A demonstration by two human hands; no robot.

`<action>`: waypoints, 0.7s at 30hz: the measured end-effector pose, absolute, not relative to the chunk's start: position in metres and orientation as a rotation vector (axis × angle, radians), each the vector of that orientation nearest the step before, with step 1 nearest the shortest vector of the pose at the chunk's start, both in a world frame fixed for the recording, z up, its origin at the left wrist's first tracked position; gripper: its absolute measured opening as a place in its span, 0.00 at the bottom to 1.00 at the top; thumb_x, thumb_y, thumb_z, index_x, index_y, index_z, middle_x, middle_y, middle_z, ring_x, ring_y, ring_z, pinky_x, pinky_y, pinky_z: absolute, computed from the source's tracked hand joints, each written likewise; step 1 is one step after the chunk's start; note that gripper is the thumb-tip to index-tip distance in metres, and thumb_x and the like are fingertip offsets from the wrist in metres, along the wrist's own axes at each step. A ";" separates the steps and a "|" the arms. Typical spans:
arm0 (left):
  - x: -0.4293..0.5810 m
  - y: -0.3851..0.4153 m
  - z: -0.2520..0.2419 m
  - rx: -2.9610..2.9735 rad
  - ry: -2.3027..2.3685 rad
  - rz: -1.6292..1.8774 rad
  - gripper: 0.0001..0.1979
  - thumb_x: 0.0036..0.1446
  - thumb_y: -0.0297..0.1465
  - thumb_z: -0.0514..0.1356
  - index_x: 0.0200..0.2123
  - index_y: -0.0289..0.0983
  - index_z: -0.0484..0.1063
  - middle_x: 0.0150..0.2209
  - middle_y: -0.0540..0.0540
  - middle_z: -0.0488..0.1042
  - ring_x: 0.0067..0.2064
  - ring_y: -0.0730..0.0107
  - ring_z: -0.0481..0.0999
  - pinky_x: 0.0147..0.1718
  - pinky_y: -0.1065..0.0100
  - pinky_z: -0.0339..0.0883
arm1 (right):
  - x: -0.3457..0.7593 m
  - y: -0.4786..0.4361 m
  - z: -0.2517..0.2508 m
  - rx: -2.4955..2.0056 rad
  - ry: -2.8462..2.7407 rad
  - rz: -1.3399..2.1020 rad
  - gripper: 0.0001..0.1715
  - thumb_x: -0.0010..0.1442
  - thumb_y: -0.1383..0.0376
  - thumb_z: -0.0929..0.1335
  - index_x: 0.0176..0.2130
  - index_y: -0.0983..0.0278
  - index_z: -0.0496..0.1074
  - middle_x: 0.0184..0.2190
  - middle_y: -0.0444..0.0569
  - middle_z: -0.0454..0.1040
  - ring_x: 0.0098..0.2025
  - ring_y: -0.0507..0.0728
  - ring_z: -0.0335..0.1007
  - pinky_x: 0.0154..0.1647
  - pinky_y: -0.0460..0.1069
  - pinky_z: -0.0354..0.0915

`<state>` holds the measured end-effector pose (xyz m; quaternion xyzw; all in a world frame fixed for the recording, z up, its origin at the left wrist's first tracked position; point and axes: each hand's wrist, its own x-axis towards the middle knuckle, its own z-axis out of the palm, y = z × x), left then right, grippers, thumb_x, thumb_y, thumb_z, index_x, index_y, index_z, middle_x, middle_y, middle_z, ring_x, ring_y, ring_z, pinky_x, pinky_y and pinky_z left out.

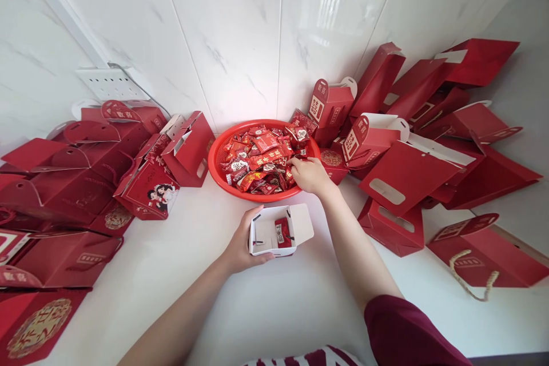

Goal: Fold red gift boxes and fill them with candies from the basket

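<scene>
Two-handed: gripping the open box (262, 230) in the left hand (240, 247), mouth up just before the red basket (214, 155) for short drops; pinching candies (257, 161) at its near edge with curled right hand (309, 175) fingers.

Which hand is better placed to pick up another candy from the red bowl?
Right. The right hand rests on the candies in the red bowl; the left hand holds the open box, apart from the bowl.

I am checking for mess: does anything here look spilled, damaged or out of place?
Nothing spilled: the candies sit inside the red basket. Only the red boxes on the right lie toppled in a loose heap.
</scene>
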<state>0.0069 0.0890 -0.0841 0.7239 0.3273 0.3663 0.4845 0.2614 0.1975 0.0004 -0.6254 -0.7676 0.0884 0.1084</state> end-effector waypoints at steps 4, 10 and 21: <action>0.007 0.089 -0.083 1.757 0.794 0.903 0.52 0.44 0.37 0.73 0.67 0.47 0.48 0.67 0.38 0.53 0.66 0.39 0.58 0.60 0.43 0.62 | 0.262 0.197 0.002 -1.847 -2.260 0.249 0.21 0.68 0.67 0.56 0.53 0.68 0.70 0.49 0.59 0.79 0.55 0.60 0.72 0.63 0.55 0.49; 0.008 0.089 -0.082 1.752 0.796 0.903 0.51 0.45 0.38 0.73 0.67 0.46 0.48 0.65 0.37 0.56 0.65 0.41 0.60 0.60 0.43 0.62 | 0.262 0.197 0.003 -1.851 -2.264 0.249 0.21 0.67 0.68 0.57 0.53 0.68 0.71 0.48 0.59 0.79 0.54 0.60 0.73 0.62 0.54 0.50; 0.008 0.089 -0.082 1.736 0.783 0.895 0.51 0.45 0.38 0.72 0.67 0.47 0.48 0.66 0.38 0.55 0.65 0.41 0.60 0.60 0.44 0.61 | 0.270 0.196 0.006 -1.687 -2.231 0.330 0.23 0.61 0.73 0.59 0.50 0.60 0.75 0.46 0.49 0.80 0.50 0.59 0.75 0.55 0.53 0.60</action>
